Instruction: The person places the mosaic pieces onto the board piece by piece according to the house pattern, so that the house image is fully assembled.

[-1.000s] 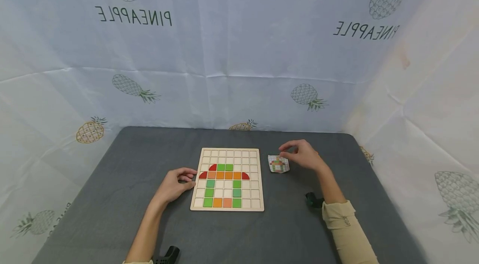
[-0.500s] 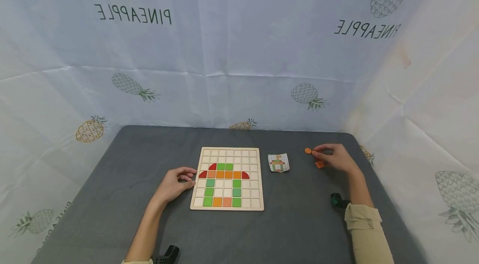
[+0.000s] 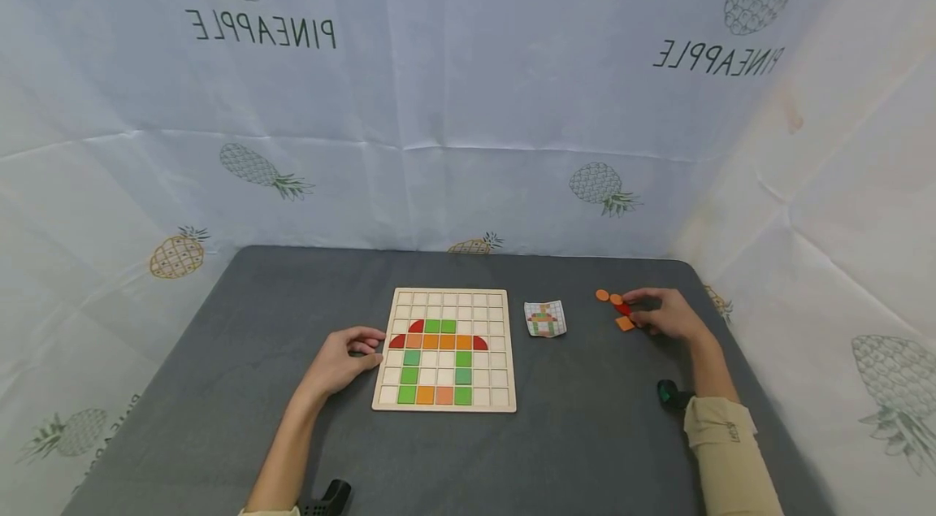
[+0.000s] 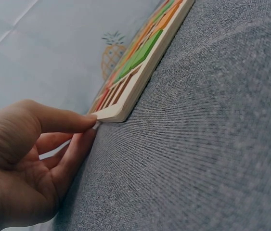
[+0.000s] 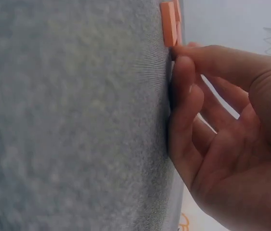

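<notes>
My left hand (image 3: 344,363) rests at the left edge of a square wooden grid board (image 3: 446,305); its thumb touches the light wooden rim (image 4: 112,113) near a corner. Green, orange and red tiles lie in the board's cells, with curved red pieces (image 3: 478,344) at the pattern's sides. My right hand (image 3: 669,314) is bent over a few loose pieces at the far right, fingertips right at a red piece (image 3: 622,310) partly covered by them; I cannot tell whether they pinch it. In the right wrist view, orange pieces (image 5: 170,24) lie just beyond those fingertips.
A small printed card (image 3: 544,319) with a matching coloured pattern lies between the board and the loose pieces. Near the red piece are two round orange pieces (image 3: 602,295) and an orange square (image 3: 625,324). A pineapple-printed curtain (image 3: 468,93) hangs behind the grey table (image 3: 570,451).
My right hand has moved right, from over the card's edge to the loose pieces, uncovering the orange pieces and part of the red one. The left hand and board have stayed put.
</notes>
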The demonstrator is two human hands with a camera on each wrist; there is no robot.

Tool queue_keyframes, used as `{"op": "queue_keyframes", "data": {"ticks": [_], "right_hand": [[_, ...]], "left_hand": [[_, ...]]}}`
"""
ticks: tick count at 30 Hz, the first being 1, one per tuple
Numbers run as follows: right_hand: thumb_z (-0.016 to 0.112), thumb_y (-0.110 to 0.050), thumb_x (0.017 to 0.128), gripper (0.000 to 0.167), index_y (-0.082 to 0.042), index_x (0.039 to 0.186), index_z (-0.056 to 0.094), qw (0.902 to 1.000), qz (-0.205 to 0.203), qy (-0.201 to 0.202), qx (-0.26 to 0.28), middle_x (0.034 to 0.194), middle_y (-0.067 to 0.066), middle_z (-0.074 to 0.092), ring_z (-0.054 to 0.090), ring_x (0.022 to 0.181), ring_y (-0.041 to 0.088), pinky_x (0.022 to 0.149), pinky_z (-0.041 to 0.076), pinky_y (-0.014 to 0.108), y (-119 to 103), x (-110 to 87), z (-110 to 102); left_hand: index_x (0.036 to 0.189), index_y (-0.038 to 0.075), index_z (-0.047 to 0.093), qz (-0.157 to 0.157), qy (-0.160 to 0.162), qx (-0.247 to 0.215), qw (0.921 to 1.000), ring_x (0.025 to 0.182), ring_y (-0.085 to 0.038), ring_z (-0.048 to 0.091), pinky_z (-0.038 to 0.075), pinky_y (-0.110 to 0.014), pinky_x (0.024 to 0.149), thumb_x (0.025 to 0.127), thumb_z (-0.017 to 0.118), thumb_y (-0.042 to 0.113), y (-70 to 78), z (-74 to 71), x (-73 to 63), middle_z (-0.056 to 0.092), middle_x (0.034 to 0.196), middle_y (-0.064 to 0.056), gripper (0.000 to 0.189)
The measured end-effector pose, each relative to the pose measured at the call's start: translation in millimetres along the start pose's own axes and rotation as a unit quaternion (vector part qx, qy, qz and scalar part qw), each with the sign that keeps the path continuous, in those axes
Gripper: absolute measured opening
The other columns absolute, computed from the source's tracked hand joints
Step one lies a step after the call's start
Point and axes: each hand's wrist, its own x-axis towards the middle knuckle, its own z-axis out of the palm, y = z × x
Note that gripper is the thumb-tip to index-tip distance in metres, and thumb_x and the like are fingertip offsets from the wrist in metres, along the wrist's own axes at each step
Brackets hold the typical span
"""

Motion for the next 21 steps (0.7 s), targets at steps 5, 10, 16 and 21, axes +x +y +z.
{"op": "queue_keyframes", "data": {"ticks": [5, 10, 16, 21], "right_hand": [[0.077, -0.014, 0.101, 0.044, 0.004, 0.140, 0.068, 1.0000, -0.001, -0.003, 0.002, 0.140, 0.034, 0.066, 0.064, 0.071, 0.010, 0.063, 0.056, 0.031, 1.7, -0.1, -0.1], [0.078, -0.018, 0.101, 0.043, 0.004, 0.137, 0.069, 0.9999, -0.011, -0.005, -0.009, 0.138, 0.033, 0.067, 0.061, 0.069, 0.010, 0.062, 0.055, 0.032, 0.1, 2.1, 1.1], [0.076, -0.018, 0.102, 0.037, 0.003, 0.132, 0.071, 0.9995, -0.015, -0.001, -0.027, 0.128, 0.029, 0.069, 0.064, 0.070, 0.010, 0.062, 0.057, 0.033, 0.9, 3.0, 1.9], [0.077, -0.018, 0.101, 0.036, 0.003, 0.130, 0.071, 0.9993, -0.022, 0.004, -0.030, 0.120, 0.025, 0.073, 0.065, 0.070, 0.010, 0.061, 0.057, 0.032, 1.1, 2.1, 3.2]], "left_hand": [[0.129, -0.002, 0.074, 0.001, -0.001, -0.001, 1.0000, 0.095, -0.017, 0.065, 0.053, -0.022, 0.079, 0.094, 0.079, 0.000, -0.5, 0.3, 0.8, 0.072, 0.115, -0.017, 0.035], [0.129, -0.002, 0.074, 0.002, 0.001, 0.002, 1.0000, 0.095, -0.016, 0.066, 0.053, -0.022, 0.079, 0.094, 0.079, 0.000, -0.8, 0.2, 1.3, 0.072, 0.115, -0.017, 0.035], [0.129, -0.002, 0.074, 0.001, 0.002, 0.003, 1.0000, 0.095, -0.016, 0.066, 0.052, -0.023, 0.079, 0.094, 0.079, 0.000, -1.5, 0.7, 1.1, 0.072, 0.115, -0.017, 0.035], [0.128, -0.002, 0.074, 0.000, 0.003, 0.003, 1.0000, 0.094, -0.016, 0.065, 0.052, -0.023, 0.079, 0.094, 0.079, 0.000, -1.7, 1.2, 1.4, 0.072, 0.114, -0.016, 0.035]]}}
